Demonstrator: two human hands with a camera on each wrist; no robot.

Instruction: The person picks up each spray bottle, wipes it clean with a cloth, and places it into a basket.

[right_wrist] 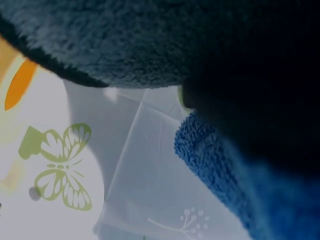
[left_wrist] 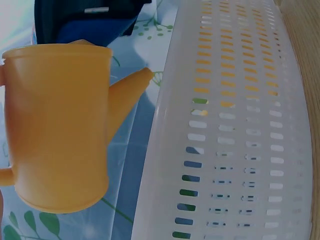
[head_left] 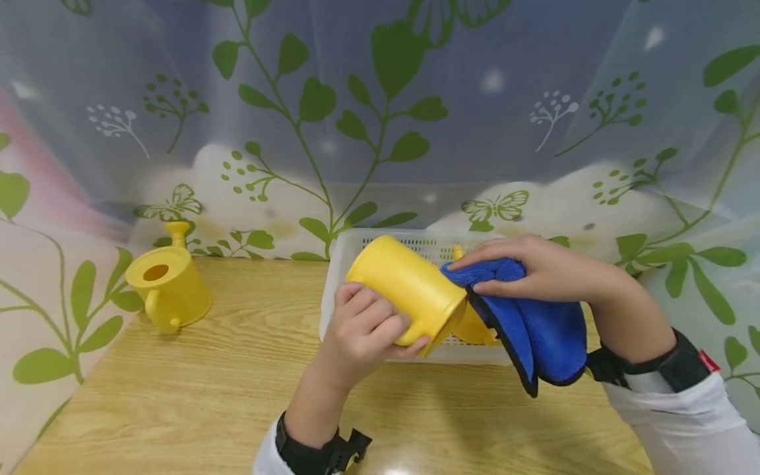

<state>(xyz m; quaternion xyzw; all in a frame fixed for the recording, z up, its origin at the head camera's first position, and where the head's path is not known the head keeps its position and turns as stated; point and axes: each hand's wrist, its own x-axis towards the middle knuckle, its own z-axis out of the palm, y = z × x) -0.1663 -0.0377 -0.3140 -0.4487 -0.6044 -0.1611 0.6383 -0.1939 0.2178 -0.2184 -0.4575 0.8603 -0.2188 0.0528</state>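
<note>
My left hand (head_left: 362, 330) grips a yellow watering can (head_left: 410, 277) by its handle side, with the can tilted above the basket. Its base points up and left, its top toward the right hand. In the left wrist view the can's body (left_wrist: 60, 130) and spout (left_wrist: 127, 97) show beside the basket wall. Between thumb and fingers, my right hand (head_left: 546, 270) holds a blue cloth (head_left: 555, 336) with black edging, near the can's top; whether it touches the rim is hidden. Dark, blurred cloth (right_wrist: 220, 170) fills much of the right wrist view.
A white slotted basket (head_left: 328, 297) stands on the wooden table (head_left: 225, 389) against the leaf-printed curtain. Another yellow piece (head_left: 473, 328) shows in it, mostly covered by cloth and can. At the left stands a second yellow watering can (head_left: 189, 293).
</note>
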